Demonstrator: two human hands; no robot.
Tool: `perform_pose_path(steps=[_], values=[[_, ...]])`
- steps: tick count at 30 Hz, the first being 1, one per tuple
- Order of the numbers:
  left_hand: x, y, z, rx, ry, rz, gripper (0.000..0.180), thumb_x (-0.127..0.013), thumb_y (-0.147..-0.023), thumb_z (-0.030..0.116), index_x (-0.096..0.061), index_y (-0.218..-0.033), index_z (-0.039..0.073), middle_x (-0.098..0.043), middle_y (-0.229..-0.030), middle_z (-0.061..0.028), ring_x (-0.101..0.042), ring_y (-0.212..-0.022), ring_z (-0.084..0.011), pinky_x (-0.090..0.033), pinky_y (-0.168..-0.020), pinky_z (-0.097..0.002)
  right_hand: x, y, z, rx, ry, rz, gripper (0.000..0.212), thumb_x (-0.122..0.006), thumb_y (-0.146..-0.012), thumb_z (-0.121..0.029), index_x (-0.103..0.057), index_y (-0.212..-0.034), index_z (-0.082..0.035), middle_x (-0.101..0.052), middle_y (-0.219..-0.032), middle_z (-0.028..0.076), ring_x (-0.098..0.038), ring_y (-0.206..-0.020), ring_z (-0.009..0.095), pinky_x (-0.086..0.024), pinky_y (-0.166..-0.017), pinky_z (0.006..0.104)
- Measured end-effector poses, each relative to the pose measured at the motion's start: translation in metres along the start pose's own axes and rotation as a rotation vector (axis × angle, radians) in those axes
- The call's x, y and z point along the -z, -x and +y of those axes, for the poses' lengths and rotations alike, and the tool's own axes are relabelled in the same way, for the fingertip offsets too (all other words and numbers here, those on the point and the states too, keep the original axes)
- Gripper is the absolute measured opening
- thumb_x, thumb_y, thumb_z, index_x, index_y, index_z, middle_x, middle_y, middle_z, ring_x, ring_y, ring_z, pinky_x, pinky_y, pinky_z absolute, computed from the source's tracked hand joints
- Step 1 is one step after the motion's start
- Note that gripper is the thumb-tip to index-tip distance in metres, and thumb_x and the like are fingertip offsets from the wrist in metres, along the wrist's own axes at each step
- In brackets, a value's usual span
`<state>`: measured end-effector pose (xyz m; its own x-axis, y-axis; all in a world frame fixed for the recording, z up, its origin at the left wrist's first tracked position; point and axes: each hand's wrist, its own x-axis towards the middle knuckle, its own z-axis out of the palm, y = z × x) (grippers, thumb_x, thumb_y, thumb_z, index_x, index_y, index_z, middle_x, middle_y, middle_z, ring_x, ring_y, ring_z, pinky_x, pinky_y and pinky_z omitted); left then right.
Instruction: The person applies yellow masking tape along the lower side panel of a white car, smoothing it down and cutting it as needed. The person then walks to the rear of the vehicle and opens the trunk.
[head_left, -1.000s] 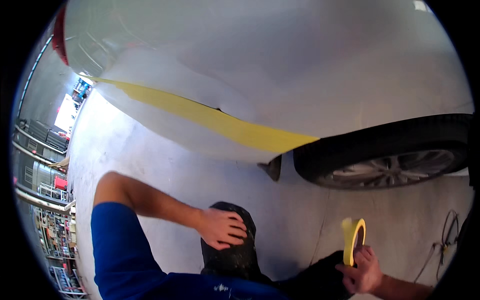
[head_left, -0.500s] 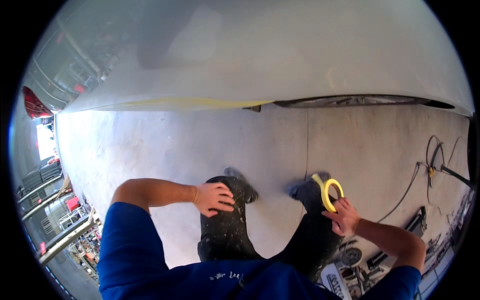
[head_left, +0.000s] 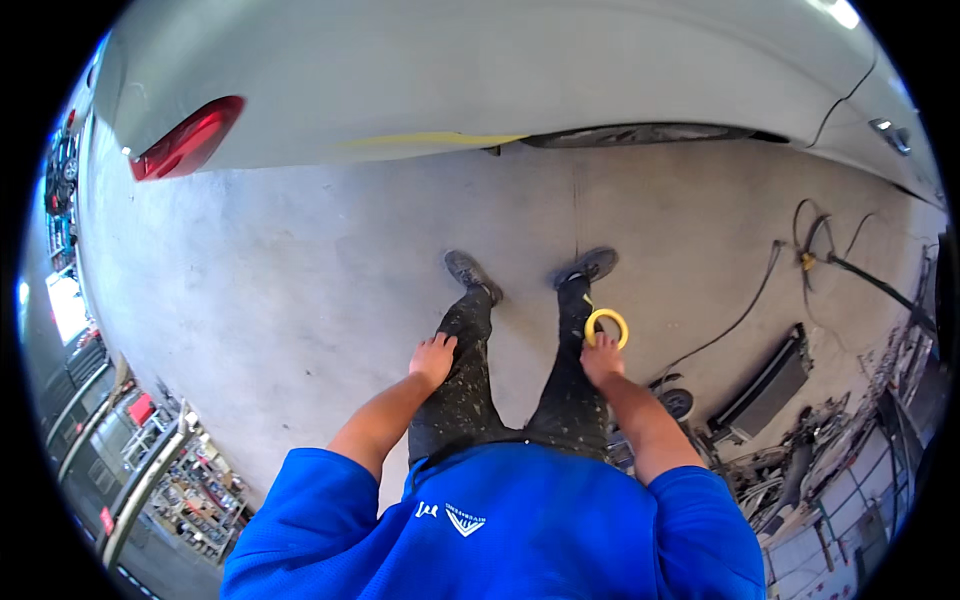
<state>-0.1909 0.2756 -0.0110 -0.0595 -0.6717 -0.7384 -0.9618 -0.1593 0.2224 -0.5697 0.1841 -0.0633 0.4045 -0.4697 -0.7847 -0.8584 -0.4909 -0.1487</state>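
Note:
My left hand (head_left: 433, 360) lies against the left leg of my dark, paint-spotted trousers (head_left: 462, 408), its fingers stretched out and holding nothing. Beside the other leg, my right hand (head_left: 602, 362) grips a roll of yellow masking tape (head_left: 624, 328). A short loose end of tape sticks up from the roll near the trouser leg. Ahead of me is a light grey car body (head_left: 420, 70), with a yellow strip (head_left: 430, 139) along its lower edge.
A red tail light (head_left: 190, 138) marks the car's left end; a wheel (head_left: 640, 135) shows further right. Black hoses (head_left: 740, 310) lie on the concrete floor (head_left: 300, 260). At the right are a dark rectangular part (head_left: 765, 385) and piled scrap; crowded shelves (head_left: 205, 480) stand at the left.
I have straightened up and moved back from the car, so its tail light and my shoes show more fully. Both hands have shifted up along my legs; the tape stays in the right.

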Motion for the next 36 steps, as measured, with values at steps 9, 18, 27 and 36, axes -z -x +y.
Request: perform_pose_path(steps=[9,18,27,36], values=[[0.041,0.093,-0.030,0.276,0.784,0.195,0.023,-0.059,-0.081,0.022,-0.067,-0.098,0.008,-0.068,-0.094,-0.0135,-0.065,-0.090,-0.0305,-0.051,-0.081,-0.0405,0.153,0.066,-0.129,0.191,-0.325,-0.210,0.040,-0.048,-0.084,-0.006,-0.066,-0.117,-0.019,-0.059,-0.106,0.024,-0.059,-0.101,0.039,-0.047,-0.090,0.0460],[-0.023,0.201,-0.165,0.698,1.091,0.226,0.026,-0.057,-0.083,0.024,-0.067,-0.103,0.009,-0.070,-0.099,-0.0132,-0.066,-0.095,-0.0261,-0.050,-0.085,-0.0371,0.339,0.077,-0.262,0.159,-0.688,0.235,0.057,-0.044,-0.086,0.000,-0.041,-0.142,-0.014,-0.059,-0.102,0.019,-0.060,-0.095,0.034,-0.048,-0.087,0.0423],[0.081,0.144,-0.261,0.522,1.142,0.356,0.029,-0.056,-0.087,0.022,-0.064,-0.110,0.007,-0.070,-0.102,-0.0123,-0.066,-0.097,-0.0247,-0.050,-0.085,-0.0367,0.387,0.020,-0.296,0.047,-0.618,0.170,0.069,-0.052,-0.085,-0.009,-0.024,-0.147,-0.014,-0.061,-0.107,0.032,-0.060,-0.100,0.045,-0.047,-0.088,0.0507],[0.223,0.171,-0.404,0.371,1.279,0.515,0.021,-0.057,-0.091,0.013,-0.062,-0.110,0.005,-0.067,-0.092,-0.0070,-0.062,-0.083,-0.0149,-0.050,-0.074,-0.0297,0.411,-0.120,-0.338,-0.144,-0.613,0.288,0.064,-0.052,-0.077,-0.009,-0.037,-0.140,-0.007,-0.061,-0.114,0.030,-0.062,-0.099,0.045,-0.049,-0.087,0.0496]])
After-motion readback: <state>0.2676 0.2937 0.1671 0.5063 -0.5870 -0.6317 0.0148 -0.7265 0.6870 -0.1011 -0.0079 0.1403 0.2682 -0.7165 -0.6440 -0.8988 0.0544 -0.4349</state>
